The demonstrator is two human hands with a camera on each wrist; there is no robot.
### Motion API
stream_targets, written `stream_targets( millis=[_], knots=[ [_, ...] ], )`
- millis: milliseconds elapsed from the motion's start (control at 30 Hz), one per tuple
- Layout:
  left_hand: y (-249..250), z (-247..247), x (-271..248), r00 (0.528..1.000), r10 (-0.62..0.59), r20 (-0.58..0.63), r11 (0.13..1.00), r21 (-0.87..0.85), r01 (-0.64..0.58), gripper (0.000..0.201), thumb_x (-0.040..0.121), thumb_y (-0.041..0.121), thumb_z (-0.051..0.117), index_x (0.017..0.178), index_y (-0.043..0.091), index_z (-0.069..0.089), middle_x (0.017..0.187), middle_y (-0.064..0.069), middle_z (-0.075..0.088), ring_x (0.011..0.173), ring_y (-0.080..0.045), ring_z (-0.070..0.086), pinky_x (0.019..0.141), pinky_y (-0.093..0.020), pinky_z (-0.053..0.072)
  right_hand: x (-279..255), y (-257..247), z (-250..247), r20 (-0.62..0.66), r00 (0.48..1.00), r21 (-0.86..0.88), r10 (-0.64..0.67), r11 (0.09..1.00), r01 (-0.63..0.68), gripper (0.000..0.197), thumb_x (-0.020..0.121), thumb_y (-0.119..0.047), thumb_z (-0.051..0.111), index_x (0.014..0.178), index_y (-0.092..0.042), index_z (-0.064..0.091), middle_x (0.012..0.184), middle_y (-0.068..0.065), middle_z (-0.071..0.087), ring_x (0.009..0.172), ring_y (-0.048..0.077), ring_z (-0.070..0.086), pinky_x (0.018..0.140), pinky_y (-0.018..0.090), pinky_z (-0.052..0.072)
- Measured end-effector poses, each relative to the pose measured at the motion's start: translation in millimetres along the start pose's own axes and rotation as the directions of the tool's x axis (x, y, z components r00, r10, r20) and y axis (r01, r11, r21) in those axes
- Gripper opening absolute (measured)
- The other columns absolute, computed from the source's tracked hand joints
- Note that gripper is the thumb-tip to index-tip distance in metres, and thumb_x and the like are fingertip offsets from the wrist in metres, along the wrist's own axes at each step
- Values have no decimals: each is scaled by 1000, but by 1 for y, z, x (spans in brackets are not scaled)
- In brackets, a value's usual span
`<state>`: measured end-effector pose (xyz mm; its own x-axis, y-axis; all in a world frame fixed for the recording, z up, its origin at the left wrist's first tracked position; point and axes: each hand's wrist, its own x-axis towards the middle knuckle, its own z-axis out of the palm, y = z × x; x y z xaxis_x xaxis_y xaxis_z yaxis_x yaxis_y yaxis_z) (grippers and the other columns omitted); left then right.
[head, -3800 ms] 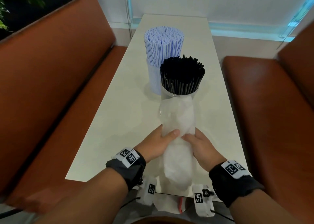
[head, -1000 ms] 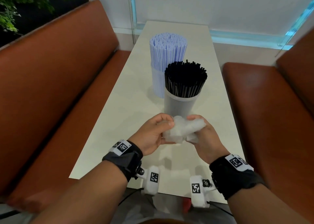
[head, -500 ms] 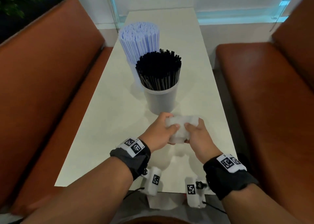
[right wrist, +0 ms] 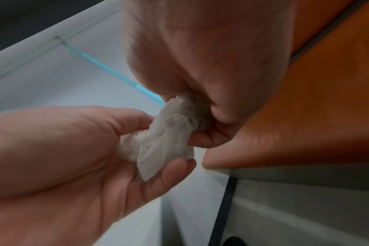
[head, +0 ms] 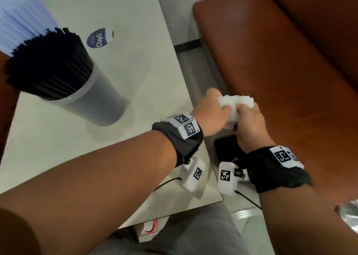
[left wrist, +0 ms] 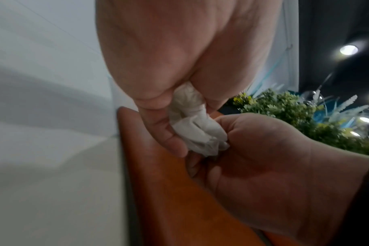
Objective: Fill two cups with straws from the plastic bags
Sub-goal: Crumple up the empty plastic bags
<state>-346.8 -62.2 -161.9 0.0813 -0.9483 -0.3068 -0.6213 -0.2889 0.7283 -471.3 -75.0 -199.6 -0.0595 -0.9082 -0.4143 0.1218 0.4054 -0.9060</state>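
Note:
A crumpled empty plastic bag [head: 235, 104] is squeezed between both hands, off the table's right edge, above the gap to the bench. My left hand [head: 213, 109] grips its left end and my right hand [head: 249, 119] grips its right end. Both wrist views show the wadded plastic bag [left wrist: 195, 123] [right wrist: 166, 133] pinched by curled fingers. A clear cup [head: 96, 103] packed with black straws [head: 48, 61] stands on the table at left. Behind it, pale blue straws [head: 21, 24] rise at the top left; their cup is hidden.
The white table [head: 135, 76] carries a purple round sticker [head: 99, 37]. An orange-brown bench seat [head: 280, 70] fills the right side. A dark object [head: 226, 148] lies on the floor under my hands, between table and bench.
The bag went from a long flat sleeve to a small wad. Both hands carried it from the table's near middle to beyond its right edge, and my head turned down and right.

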Motion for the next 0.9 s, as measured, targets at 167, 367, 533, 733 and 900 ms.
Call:
stream_targets(
  millis=[167, 367, 533, 733, 900],
  knots=[
    [35, 67, 47, 987, -39, 156, 995, 100, 24, 36, 99, 33, 53, 129, 19, 40, 111, -8, 58, 88, -29, 62, 71, -34, 43, 42, 27, -64, -160, 979, 70, 129, 990, -119, 45, 94, -14, 50, 138, -7, 49, 125, 20, 64, 95, 24, 68, 76, 36, 58],
    [22, 137, 93, 940, -223, 258, 960, 228, 165, 35, 97, 34, 52, 129, 21, 44, 125, -13, 39, 92, -37, 64, 57, -33, 60, 78, 75, -103, -168, 928, 262, 334, 922, -284, 53, 86, -26, 46, 138, -17, 39, 118, 18, 65, 99, 34, 71, 76, 46, 62],
    [-17, 163, 127, 840, -352, 413, 896, 409, 174, 48, 92, 41, 58, 131, 18, 43, 117, -16, 59, 92, -37, 70, 81, -48, 61, 93, 131, -107, -108, 854, 366, 509, 819, -442, 51, 86, -14, 40, 134, -11, 54, 118, 22, 69, 99, 37, 71, 72, 46, 61],
    [-57, 196, 152, 879, -297, 374, 781, 625, -3, 41, 93, 37, 66, 124, 15, 50, 119, -11, 56, 96, -31, 59, 78, -38, 47, 108, 193, -111, -194, 803, 380, 564, 798, -469, 45, 94, -9, 58, 135, -18, 42, 120, 13, 63, 104, 32, 68, 73, 44, 62],
    [-71, 228, 163, 808, -357, 469, 636, 756, -158, 37, 103, 27, 50, 137, 13, 54, 134, -9, 59, 127, -28, 54, 105, -36, 46, 124, 222, -113, -367, 784, 208, 500, 866, -454, 48, 87, -20, 69, 129, -19, 45, 105, 5, 63, 94, 26, 68, 85, 52, 60]
  ],
)
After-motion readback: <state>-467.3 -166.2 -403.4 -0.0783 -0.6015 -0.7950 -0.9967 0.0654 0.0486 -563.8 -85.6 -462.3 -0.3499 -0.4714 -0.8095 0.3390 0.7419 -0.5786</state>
